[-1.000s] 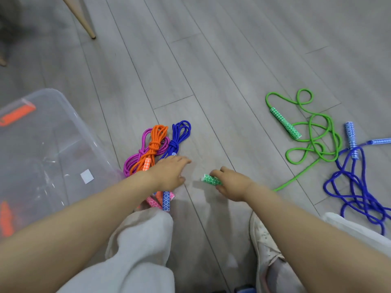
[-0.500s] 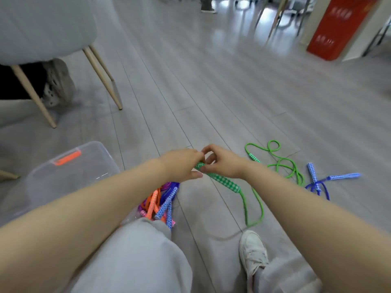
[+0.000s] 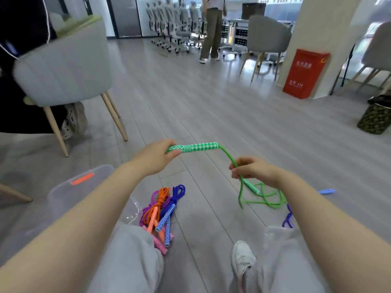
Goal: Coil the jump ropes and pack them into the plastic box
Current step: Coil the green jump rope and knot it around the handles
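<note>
Green jump rope (image 3: 232, 163): held in the air between both hands, above the grey plank floor (image 3: 211, 106). Left hand (image 3: 156, 157) grips the near end of the green-and-white patterned handle (image 3: 194, 147); fingers curled round it, thumb on top. Handle lies roughly level, pointing to the person's right. Cord leaves the handle's far end, bends down and passes into the right hand (image 3: 254, 170), whose fingers are closed around it in a pinch. Below the right hand the cord hangs to the floor and lies in loose loops (image 3: 268, 199) beside the second green handle (image 3: 251, 187).

Three coiled ropes, purple (image 3: 146, 212), orange (image 3: 159, 199) and blue (image 3: 177, 192), lie bundled together on the floor just beside the plastic box (image 3: 63, 191), outside it. Box is clear, with an orange latch (image 3: 82, 179), at the person's left; contents cannot be made out.

A loose blue rope (image 3: 288, 218) lies on the floor to the right, partly hidden by the right forearm; one light-blue handle (image 3: 326, 191) shows.

A grey chair (image 3: 63, 66) stands to the left; a red box (image 3: 304, 74) stands by a pillar. Another person (image 3: 211, 28) stands in the background.
</note>
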`<state>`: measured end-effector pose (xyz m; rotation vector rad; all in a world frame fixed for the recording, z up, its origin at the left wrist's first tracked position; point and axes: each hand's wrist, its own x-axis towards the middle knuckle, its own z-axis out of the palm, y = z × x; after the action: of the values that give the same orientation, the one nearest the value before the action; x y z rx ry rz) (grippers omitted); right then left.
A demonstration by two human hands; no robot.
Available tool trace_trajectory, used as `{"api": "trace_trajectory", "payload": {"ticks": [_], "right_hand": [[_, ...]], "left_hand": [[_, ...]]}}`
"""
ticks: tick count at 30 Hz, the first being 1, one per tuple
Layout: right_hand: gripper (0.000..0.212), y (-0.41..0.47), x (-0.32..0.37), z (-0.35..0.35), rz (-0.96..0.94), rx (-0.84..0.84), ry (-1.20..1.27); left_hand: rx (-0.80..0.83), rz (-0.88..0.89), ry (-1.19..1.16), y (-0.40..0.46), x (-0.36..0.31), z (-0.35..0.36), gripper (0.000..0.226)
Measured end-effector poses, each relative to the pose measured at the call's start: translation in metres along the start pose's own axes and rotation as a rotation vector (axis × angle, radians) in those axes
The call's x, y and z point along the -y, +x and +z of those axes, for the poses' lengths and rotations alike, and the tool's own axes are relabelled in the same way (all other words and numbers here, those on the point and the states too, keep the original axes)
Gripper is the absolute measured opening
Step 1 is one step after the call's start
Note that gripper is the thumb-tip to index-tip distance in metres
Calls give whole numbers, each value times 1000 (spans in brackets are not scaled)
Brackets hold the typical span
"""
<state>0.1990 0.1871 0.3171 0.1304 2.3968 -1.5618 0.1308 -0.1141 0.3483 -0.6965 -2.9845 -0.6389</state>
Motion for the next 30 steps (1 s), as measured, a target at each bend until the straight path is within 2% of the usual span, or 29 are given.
{"api": "trace_trajectory", "payload": {"ticks": [2,4,9,11,15,17,20,23,28,30], "right_hand": [[8,-12,1,-6,-15,-63,-12],[5,-22,5,-12,-60,-142,36],[9,-36,30,-9,-258,-329,157],[13,-40,43,1,-318,-331,172],[15,-50,62,27,-385,-289,118],[10,-52,67,38,-415,-274,54],[9,-52,68,46,-436,-302,53],[9,-53,62,38,-400,-347,68],[25,-61,38,11,-239,-236,-143],[23,-65,35,1,-218,-257,-154]], "left_hand": [[-32,-70,-53,-10,7,-3,30],[-30,-109,-10,-19,12,-2,30],[221,-130,55,-40,0,19,27],[253,-103,-99,-45,-14,30,21],[252,-64,-840,-53,-62,38,32],[213,-3,-946,-57,-80,39,30],[213,67,-912,-59,-91,42,17],[95,15,-1012,-55,-91,40,25],[-134,-48,-1028,-48,-73,18,30],[-270,-147,-1126,-42,-57,11,30]]}}
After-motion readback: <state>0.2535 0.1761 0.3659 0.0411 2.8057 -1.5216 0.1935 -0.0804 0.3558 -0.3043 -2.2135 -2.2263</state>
